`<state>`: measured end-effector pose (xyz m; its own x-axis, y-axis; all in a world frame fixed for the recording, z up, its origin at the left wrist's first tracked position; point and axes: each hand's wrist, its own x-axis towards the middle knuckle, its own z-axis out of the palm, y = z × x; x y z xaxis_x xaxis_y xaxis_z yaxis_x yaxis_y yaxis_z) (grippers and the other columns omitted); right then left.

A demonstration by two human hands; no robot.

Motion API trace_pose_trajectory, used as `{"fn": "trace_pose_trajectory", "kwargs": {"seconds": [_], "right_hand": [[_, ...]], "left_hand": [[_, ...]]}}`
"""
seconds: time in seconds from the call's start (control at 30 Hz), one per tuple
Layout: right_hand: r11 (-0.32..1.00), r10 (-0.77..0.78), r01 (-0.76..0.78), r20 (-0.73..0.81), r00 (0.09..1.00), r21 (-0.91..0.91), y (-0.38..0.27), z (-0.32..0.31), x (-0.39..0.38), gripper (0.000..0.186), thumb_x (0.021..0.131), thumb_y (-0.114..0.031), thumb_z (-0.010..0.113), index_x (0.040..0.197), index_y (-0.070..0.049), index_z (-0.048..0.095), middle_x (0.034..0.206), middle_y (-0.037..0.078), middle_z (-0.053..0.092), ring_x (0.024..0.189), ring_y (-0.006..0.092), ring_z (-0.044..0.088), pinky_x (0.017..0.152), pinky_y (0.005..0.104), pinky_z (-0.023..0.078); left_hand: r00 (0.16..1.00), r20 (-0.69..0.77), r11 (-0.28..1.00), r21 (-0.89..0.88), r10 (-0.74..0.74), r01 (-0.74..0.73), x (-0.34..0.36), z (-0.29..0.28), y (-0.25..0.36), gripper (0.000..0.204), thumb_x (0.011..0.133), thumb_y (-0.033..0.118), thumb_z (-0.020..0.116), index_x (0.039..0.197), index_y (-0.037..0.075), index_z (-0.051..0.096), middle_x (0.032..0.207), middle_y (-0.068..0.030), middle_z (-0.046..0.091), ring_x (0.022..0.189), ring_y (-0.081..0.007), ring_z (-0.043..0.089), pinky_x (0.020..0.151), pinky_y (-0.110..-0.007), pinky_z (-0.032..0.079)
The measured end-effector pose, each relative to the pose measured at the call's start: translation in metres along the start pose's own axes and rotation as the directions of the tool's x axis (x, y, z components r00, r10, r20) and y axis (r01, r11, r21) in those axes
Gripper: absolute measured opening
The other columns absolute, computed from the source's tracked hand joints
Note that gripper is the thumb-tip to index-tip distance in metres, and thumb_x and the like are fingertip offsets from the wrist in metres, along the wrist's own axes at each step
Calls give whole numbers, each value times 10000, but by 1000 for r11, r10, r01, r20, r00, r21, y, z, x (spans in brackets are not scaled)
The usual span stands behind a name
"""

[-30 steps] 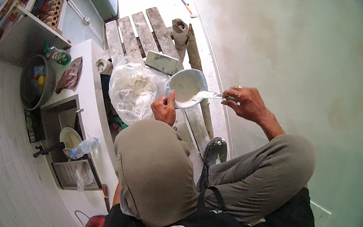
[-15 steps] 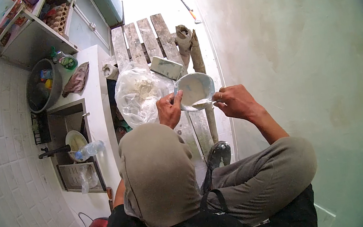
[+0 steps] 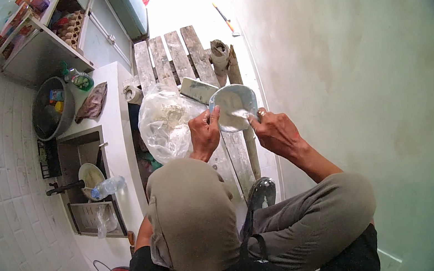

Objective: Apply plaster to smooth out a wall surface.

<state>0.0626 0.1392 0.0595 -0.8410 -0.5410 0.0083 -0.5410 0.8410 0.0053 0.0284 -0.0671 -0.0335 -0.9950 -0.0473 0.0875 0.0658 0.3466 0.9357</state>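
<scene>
My left hand [image 3: 205,134] grips the near left rim of a light blue bowl [image 3: 253,96], thumb over the edge. Inside lies a wet, off-white paste [image 3: 229,105]. With my right hand [image 3: 279,133] closed at the bowl's right side, I hold a small stirring tool [image 3: 240,113] dipped in the paste. The paste coats its end, and my fingers cover its handle, so its exact kind is unclear. Left of the bowl sits an open clear plastic bag [image 3: 157,130] of whitish powder. A flat rectangular plate with smears [image 3: 199,89] rests just behind the bowl.
The slatted wooden platform [image 3: 160,60] extends ahead, with rough posts [image 3: 220,53] on its right. A pale wall [image 3: 353,70] rises along my right. Leftward are a counter with a sink [image 3: 80,142], a grey basin [image 3: 69,104] and a plastic bottle [image 3: 108,187]. My shoe [image 3: 262,191] is below the bowl.
My right hand has shifted slightly left and down, carrying the stirring tool further into the bowl's paste. The bowl stays in my left hand. The view has tilted a little.
</scene>
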Motion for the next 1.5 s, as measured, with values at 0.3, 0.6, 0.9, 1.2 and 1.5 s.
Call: {"fn": "trace_pose_trajectory", "kwargs": {"seconds": [0.3, 0.6, 0.9, 1.2, 1.5], "right_hand": [[994, 74, -79, -72, 995, -75, -5, -4, 31, 127, 858, -23, 587, 936, 62, 640, 837, 232, 652, 642, 308, 725, 541, 383, 593], [991, -1, -21, -163, 987, -132, 9, -18, 38, 133, 837, -35, 593, 924, 52, 641, 780, 176, 633, 614, 254, 701, 499, 335, 568], [963, -204, 186, -79, 976, -198, -7, -36, 30, 123, 852, -83, 602, 901, 23, 640, 781, 133, 619, 623, 213, 665, 520, 323, 533], [919, -328, 307, -49, 943, -246, 4, -31, 23, 200, 863, -105, 605, 1003, 32, 648, 888, 138, 639, 673, 193, 667, 545, 305, 508], [978, -188, 186, -12, 982, -97, 11, -45, 34, 192, 864, -38, 614, 1036, 7, 686, 893, 183, 649, 644, 243, 691, 579, 369, 555]], "left_hand": [[995, -77, 993, -88, 66, -73, 7, 5, 20, 391, 1008, 248, 621, 747, -43, 610, 553, -189, 491, 481, -179, 407, 498, -394, 365], [996, -50, 994, -77, 77, -81, 10, 3, 23, 439, 1012, 268, 615, 701, -40, 580, 534, -172, 480, 470, -187, 416, 496, -392, 359], [998, -60, 999, -39, 10, -13, 18, -25, 3, 497, 1010, 296, 623, 657, -43, 541, 520, -160, 428, 499, -157, 354, 492, -400, 329], [998, -39, 997, -58, 40, -42, 29, -33, 12, 533, 1012, 323, 618, 633, -41, 525, 511, -143, 419, 510, -133, 346, 485, -403, 309], [990, -129, 996, -69, 55, -64, 27, -25, 11, 518, 1001, 292, 638, 622, -38, 512, 508, -153, 419, 482, -170, 356, 482, -403, 304]]}}
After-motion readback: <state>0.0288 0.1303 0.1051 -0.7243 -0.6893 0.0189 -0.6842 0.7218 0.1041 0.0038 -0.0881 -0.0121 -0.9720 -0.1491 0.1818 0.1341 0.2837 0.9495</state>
